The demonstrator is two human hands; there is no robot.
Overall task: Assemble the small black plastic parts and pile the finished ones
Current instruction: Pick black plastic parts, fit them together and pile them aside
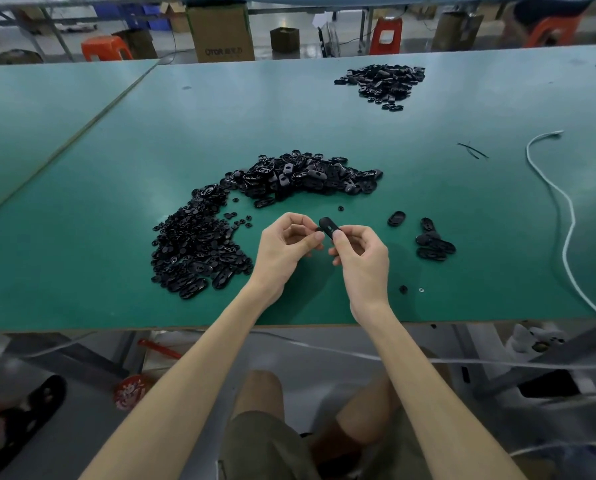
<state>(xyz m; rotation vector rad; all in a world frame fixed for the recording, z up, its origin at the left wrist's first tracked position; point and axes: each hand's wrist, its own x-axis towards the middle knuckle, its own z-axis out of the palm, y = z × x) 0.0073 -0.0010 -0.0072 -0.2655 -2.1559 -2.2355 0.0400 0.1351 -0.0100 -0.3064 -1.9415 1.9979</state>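
Note:
Above the green table [116,299], my right hand [360,259] pinches a black oval plastic part [327,226] by its lower end. My left hand [287,247] meets it from the left, fingertips closed on a tiny black piece [319,230] at the part's edge. To my left lies a large heap of small round and oval black parts [196,247]. A second heap of oval shells [303,176] curves behind my hands. On the right sits a small pile of a few oval pieces [433,244].
A white cord [563,216] snakes down the table's right side. Another black pile [383,81] lies far back. Two loose bits [403,289] rest near the front edge. Black strips [473,150] lie at right. Cardboard boxes [220,32] and orange stools [104,48] stand beyond the table.

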